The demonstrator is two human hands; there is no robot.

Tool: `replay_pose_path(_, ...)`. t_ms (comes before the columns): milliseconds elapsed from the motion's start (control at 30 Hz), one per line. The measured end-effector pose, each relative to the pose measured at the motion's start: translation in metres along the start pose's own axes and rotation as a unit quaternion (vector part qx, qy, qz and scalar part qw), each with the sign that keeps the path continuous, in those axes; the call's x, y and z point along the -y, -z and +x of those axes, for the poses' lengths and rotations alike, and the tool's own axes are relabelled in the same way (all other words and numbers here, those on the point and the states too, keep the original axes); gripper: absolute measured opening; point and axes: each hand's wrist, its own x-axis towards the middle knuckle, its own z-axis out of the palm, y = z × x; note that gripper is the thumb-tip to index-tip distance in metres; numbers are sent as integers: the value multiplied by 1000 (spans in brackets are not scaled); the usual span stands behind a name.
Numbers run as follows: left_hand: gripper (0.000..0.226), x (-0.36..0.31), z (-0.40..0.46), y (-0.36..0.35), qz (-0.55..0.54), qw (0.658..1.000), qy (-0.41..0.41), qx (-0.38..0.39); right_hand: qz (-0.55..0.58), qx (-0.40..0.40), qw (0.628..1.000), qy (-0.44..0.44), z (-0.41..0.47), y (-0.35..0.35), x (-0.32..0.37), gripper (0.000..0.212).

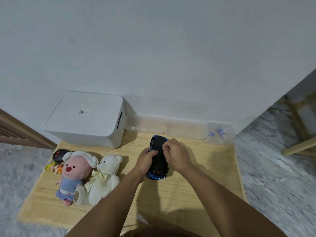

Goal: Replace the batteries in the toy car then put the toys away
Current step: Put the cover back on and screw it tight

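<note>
Wooden tabletop (pixel 196 177), 12 o'clock: your left hand (pixel 145 161) and right hand (pixel 177 156) both grip the upturned blue toy car (pixel 158 146).

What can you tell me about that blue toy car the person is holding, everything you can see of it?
The toy car is glossy blue plastic, turned upside down so its black underside faces up, nose pointing away toward the wall. A small red mark shows near its close end. It sits low over the wooden table. The left hand grips its left side; the right hand pinches at the middle of the underside.
</note>
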Motion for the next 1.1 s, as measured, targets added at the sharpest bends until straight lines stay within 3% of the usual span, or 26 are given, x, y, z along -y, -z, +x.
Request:
replay_pose_path(133, 6, 0, 2, -1, 7, 1000, -6, -1, -17, -20, 1000, 12, -1, 1, 1, 15)
replay_pose_path(433, 7, -4, 4, -2, -6, 1000, -8, -8, 59, -78, 995, 21, -8, -5, -3, 18)
replay_pose_path(733, 60, -10, -6, -3, 57, 996, -67, 17, 146, -102, 982, -67, -3, -5, 3, 10)
replay_pose_path(867, 64, -11, -8, -6, 73, 993, -89, 28, 165, -95, 977, -91, 1, -3, 5, 6)
replay_pose_path(1100, 65, -11, -8, -8, 92, 989, -109, 48, 104, -58, 988, -96, 3, -2, 3, 6)
